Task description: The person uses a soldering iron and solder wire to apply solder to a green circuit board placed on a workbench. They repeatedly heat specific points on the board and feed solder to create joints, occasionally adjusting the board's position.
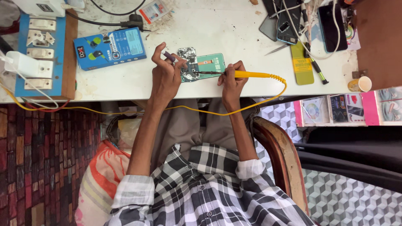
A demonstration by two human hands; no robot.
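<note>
The opened phone [204, 66] lies on the white table [217, 29], close to its near edge, between the person's 2 hands. The right hand [231, 79] is closed around a yellow soldering iron [247, 74], its dark tip reaching toward 9 o'clock onto the phone's board. The left hand [166, 71] pinches a small dark tool [169, 56], fingers resting at the phone's left side. To do this well, I'd judge the wrist should brace on the table edge, touching briefly. The yellow cord [268, 98] loops off the edge at 5 o'clock; open room lies toward 12 o'clock, a blue box [109, 48] crowds 10 o'clock.
</note>
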